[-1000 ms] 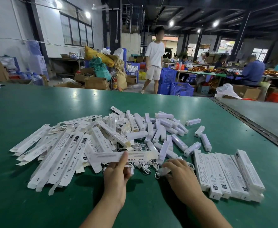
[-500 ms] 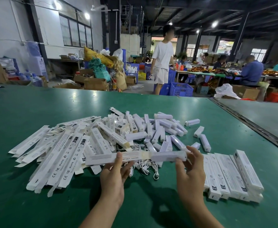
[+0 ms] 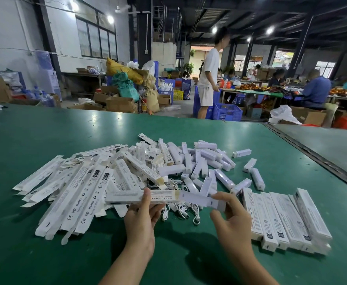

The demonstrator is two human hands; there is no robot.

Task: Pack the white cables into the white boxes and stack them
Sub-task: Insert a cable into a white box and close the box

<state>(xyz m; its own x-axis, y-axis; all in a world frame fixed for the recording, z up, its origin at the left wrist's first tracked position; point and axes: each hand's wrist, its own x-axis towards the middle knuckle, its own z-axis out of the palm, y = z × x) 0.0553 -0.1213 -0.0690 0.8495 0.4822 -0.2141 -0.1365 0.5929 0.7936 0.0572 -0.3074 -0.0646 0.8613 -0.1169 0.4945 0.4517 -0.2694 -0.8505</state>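
Note:
My left hand point(image 3: 140, 221) grips a long white box point(image 3: 127, 197) held level above the green table point(image 3: 45, 130). My right hand point(image 3: 233, 221) pinches a white bar-shaped piece point(image 3: 201, 200) whose left end meets the box's open right end. Loose white cables point(image 3: 181, 211) lie on the table just behind and between my hands. A pile of flat, unfolded white boxes point(image 3: 80, 186) spreads to the left. Several short white bars point(image 3: 205, 161) lie heaped behind. A row of closed white boxes point(image 3: 285, 219) lies side by side at the right.
A metal seam point(image 3: 316, 159) runs diagonally along the table's right side. Beyond the far edge a person in white point(image 3: 208, 79) stands by blue crates point(image 3: 227, 112). Cardboard cartons and sacks point(image 3: 125, 89) sit behind, and seated people work at tables far right.
My right hand lifted a white bar from the table and brought it to the right end of the box in my left hand. The person in the background walked rightward.

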